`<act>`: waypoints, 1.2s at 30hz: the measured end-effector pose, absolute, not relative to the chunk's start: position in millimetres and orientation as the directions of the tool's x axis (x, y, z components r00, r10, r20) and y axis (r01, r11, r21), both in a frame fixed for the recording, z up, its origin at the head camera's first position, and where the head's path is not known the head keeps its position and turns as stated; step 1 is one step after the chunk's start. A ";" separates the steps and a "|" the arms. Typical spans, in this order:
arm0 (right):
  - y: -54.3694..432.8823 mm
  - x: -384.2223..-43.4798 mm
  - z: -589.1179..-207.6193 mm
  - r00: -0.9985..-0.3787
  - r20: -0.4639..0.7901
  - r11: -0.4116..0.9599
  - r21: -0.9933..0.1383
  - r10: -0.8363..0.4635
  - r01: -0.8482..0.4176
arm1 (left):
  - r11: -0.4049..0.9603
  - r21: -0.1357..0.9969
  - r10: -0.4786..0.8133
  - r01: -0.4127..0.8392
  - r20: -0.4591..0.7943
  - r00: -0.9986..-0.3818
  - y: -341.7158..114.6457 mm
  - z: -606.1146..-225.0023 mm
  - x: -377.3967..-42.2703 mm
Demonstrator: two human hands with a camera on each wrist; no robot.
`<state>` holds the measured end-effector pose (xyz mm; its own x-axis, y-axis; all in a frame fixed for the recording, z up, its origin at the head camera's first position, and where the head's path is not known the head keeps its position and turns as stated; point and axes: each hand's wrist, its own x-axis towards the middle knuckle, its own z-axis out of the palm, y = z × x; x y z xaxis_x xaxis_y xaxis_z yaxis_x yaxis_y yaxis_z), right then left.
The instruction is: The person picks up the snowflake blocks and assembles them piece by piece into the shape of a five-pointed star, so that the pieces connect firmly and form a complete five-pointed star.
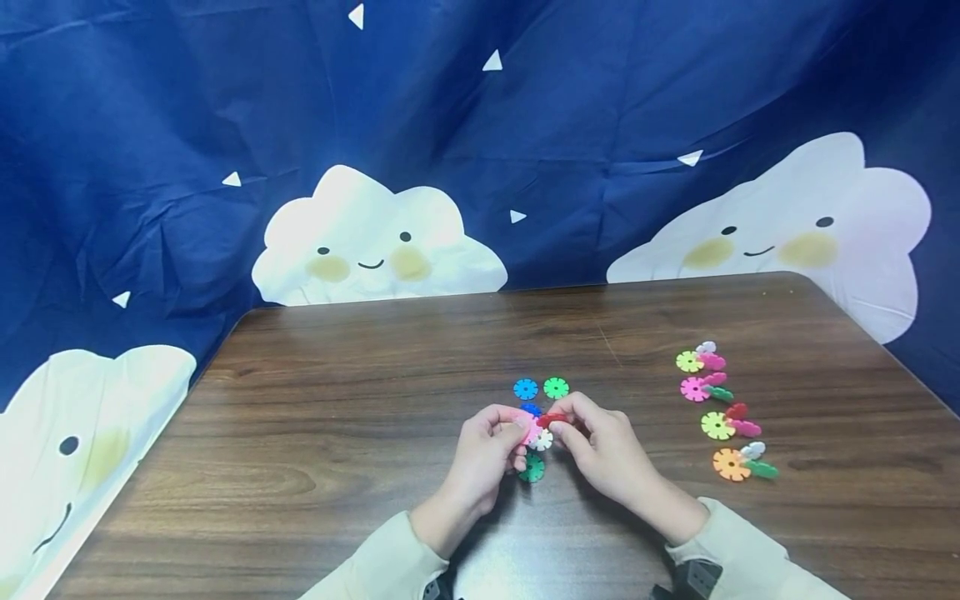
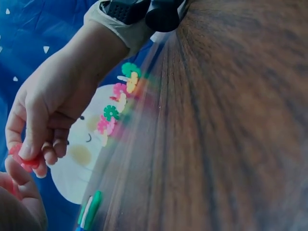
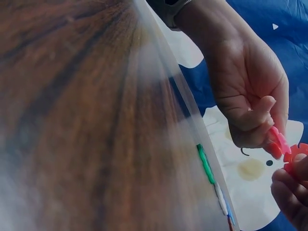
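Above the middle of the table, my left hand (image 1: pixel 480 454) pinches a pink snowflake disc (image 1: pixel 529 428) between thumb and fingers. My right hand (image 1: pixel 606 446) pinches a red snowflake disc (image 1: pixel 552 419), seen nearly edge-on and right at the pink one. In the left wrist view the red disc (image 2: pixel 24 158) sits between the right thumb and fingertips, with the left hand (image 2: pixel 21 202) below it. From the right wrist, the pink disc (image 3: pixel 279 140) shows tilted close to the red disc (image 3: pixel 294 155). A white disc (image 1: pixel 543 440) lies just below the hands' meeting point.
Near the hands lie a blue disc (image 1: pixel 526 388), a light green disc (image 1: pixel 557 388), a dark blue disc (image 1: pixel 531 409) and a green disc (image 1: pixel 533 468). At the right, several joined disc clusters (image 1: pixel 717 426) form a column on the wooden table (image 1: pixel 337 400). A blue cloth (image 1: pixel 555 108) hangs behind.
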<state>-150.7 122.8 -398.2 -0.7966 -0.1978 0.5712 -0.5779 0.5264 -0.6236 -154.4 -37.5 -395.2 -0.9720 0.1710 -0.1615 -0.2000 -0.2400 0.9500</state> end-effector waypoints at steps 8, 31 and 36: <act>120.0 -149.5 -399.3 -0.796 0.570 0.457 -0.664 -0.201 -0.591 | -0.321 0.915 0.201 -0.244 -0.186 -0.962 -35.1 -392.8 -152.2; 128.3 -156.6 -401.7 -0.900 0.175 0.524 -0.762 -0.399 -0.380 | -0.343 0.910 0.200 -0.232 -0.171 -0.965 -54.9 -388.5 -163.0; 125.9 -157.1 -403.6 -0.858 0.140 0.584 -0.678 -0.494 -0.447 | -0.385 0.897 0.190 -0.218 -0.154 -0.970 -52.2 -386.8 -163.8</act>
<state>-157.1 125.9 -403.6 -0.8582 -0.4938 0.1402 -0.4467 0.5839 -0.6778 -163.8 -52.2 -386.8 -0.9695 0.1902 -0.1544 -0.2184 -0.3854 0.8965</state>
